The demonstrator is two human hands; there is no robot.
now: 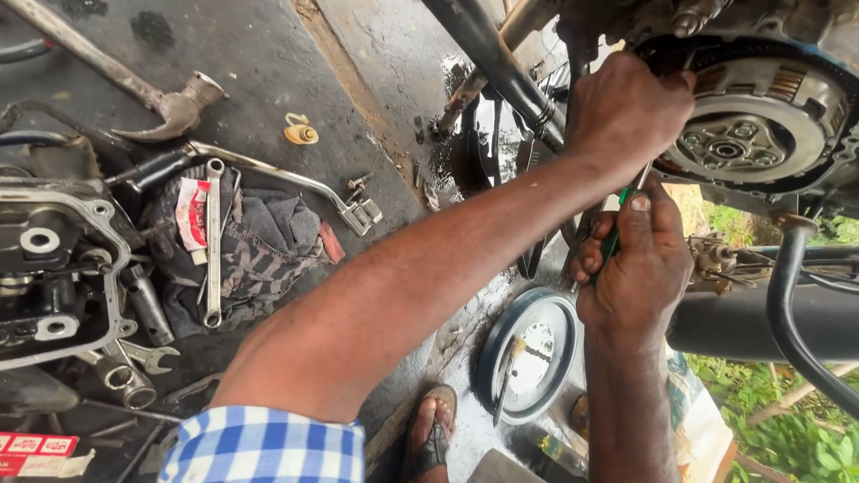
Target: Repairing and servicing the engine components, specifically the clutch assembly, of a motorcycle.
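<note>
Your right hand (640, 268) grips the green-handled screwdriver (624, 215) just below the clutch assembly (747, 112); keep its shaft steady. Your left hand (626, 107), closed on the assembly's left rim, should brace firmly.

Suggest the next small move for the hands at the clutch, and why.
Probably work the screwdriver tip further in at the clutch rim. The right hand grips its green handle with the shaft angled up toward the rim, while the left hand covers that spot, hiding the tip.
</note>
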